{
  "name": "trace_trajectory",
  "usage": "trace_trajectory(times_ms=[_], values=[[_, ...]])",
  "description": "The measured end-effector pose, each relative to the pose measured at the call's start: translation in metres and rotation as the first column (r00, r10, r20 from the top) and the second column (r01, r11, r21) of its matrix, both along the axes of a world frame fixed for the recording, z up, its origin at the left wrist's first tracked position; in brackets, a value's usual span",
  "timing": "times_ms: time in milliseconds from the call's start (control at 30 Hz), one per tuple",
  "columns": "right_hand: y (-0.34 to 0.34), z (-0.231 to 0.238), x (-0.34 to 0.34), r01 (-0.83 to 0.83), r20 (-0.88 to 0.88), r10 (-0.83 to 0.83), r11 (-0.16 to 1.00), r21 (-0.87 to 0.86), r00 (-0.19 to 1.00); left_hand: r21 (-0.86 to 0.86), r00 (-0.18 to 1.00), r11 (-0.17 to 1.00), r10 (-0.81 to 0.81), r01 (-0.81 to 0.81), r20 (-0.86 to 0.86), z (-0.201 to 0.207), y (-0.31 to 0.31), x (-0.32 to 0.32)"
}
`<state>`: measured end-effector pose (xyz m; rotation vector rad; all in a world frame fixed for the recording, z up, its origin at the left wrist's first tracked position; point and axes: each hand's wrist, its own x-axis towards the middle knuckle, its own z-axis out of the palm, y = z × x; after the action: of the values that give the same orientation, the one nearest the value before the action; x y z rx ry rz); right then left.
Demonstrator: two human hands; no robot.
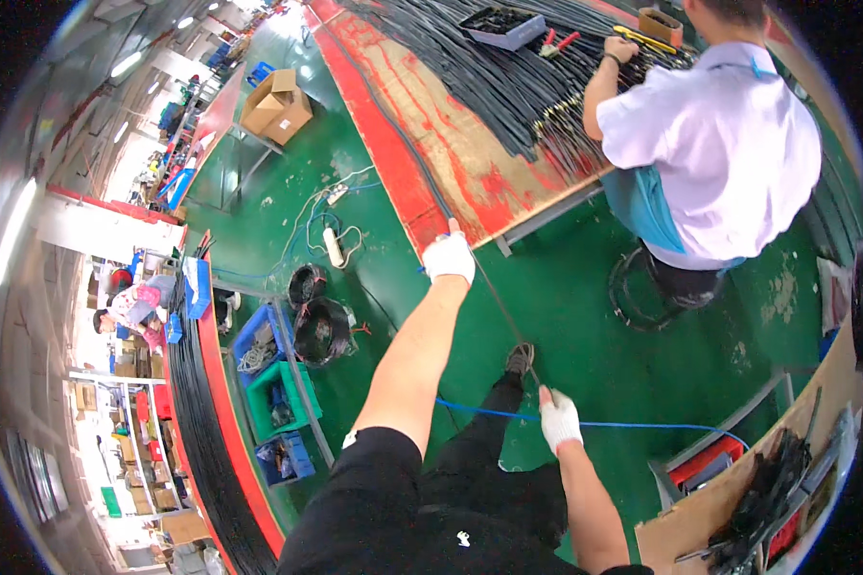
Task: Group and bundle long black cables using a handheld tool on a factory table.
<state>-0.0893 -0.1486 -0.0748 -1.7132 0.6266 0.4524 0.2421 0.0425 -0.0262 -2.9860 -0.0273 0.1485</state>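
Note:
My left hand, in a white glove with bare fingertips, is closed at the near corner of the red-edged table. A long black cable runs along the tabletop into it. From there a thin dark length of the cable slants down to my right hand. That hand, gloved the same way, is closed around the cable low over the floor, near my shoe. The fingers' undersides are hidden in both hands.
A co-worker sits at the table by bundled black cables. A blue hose crosses the floor near my right hand. Left stand coiled cable, green and blue crates, and a power strip. A cardboard-topped bench is lower right.

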Motion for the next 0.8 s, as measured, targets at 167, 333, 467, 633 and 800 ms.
trace_trajectory(times_ms=[167, 333, 467, 633, 800], values=[[-0.060, 0.003, -0.207, -0.016, -0.160, 0.012, 1.000, -0.025, 0.987, -0.005, 1.000, 1.000, -0.025, 0.025, 0.018, -0.009, 0.012, -0.013], [-0.111, -0.055, -0.347, -0.013, -0.232, -0.012, 0.995, -0.104, 0.973, -0.050, 0.999, 0.998, -0.041, 0.040, -0.008, -0.003, 0.004, -0.027], [-0.105, -0.044, -0.204, -0.051, -0.209, 0.098, 0.974, 0.219, 0.973, -0.121, 0.999, 0.991, -0.052, 0.050, -0.010, -0.012, 0.016, -0.033], [0.018, -0.036, 0.105, 0.080, 0.025, -0.108, 0.858, 0.507, 0.994, -0.109, 1.000, 0.994, -0.018, 0.019, 0.006, 0.010, 0.000, -0.018], [0.051, -0.033, 0.148, -0.076, 0.110, 0.085, 0.994, -0.075, 0.990, -0.096, 0.999, 0.995, 0.006, -0.001, 0.050, 0.006, 0.010, -0.014]])
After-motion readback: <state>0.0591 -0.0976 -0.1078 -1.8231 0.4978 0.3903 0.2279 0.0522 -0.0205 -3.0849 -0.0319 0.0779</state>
